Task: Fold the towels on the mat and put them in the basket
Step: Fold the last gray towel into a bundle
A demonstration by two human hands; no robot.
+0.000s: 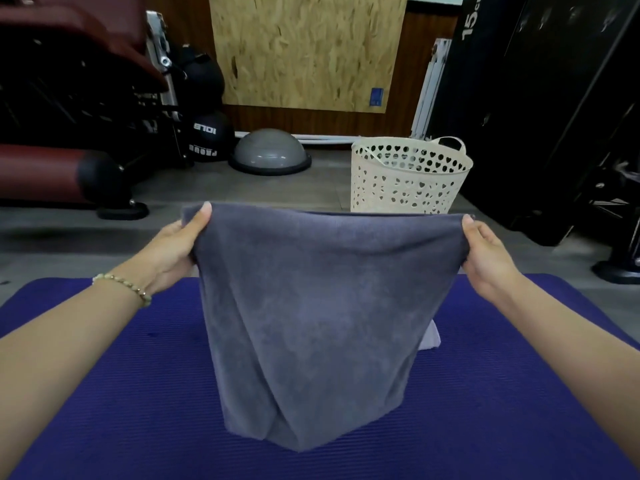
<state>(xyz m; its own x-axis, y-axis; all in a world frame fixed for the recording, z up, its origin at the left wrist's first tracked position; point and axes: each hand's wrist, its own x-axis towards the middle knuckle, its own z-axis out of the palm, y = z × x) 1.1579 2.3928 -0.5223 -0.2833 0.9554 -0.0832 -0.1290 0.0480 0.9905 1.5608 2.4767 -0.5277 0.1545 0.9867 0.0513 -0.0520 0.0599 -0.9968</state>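
Mat: a purple ribbed mat [138, 393] is spread across the lower half of the frame, under both forearms
Grey towel: a grey towel [311, 306] is held up at the centre of the frame, hung from its top edge; its lower end is gathered to a point and rests on the mat at lower centre
Left hand: the towel's upper left corner is pinched by the left hand [176, 247], thumb laid on the near face, the other fingers hidden behind the cloth; a beaded bracelet [121, 284] is worn at the wrist
Right hand: the upper right corner is pinched by the right hand [485, 258], thumb at the top edge, fingers curled behind the cloth
Pale cloth: a pale cloth [431, 337] is seen on the mat just right of the hanging towel, mostly hidden by it
Basket: a cream basket [408, 181] with heart-shaped holes is stood upright on the grey floor beyond the mat, right of centre; its contents cannot be told
Far floor: a grey half-ball [270, 150] is set left of the basket, with a black ball [211, 136] beside it and a dark red bench [41, 171] at the left edge
Back wall: a wooden board [308, 50] is leaned at upper centre
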